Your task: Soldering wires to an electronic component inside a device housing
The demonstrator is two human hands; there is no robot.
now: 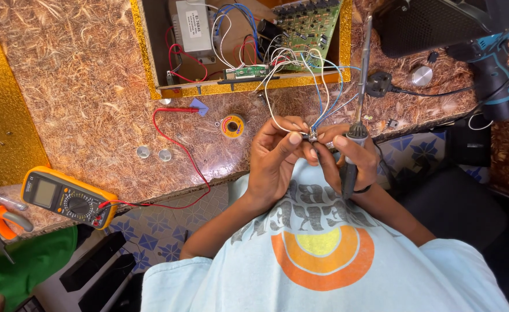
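the left hand [274,156] pinches a small component [312,136] on white and blue wires [324,98] just left of the soldering iron [358,104], which the right hand [352,153] grips closed, its shaft pointing up toward the open case [150,63] on the counter [81,86].

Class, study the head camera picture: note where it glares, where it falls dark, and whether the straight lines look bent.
Head view: even light; glitter on the gold panel; the top right corner is dark around the blue drill; wide-lens bending curves the counter edge; left hand and right hand are sharp.
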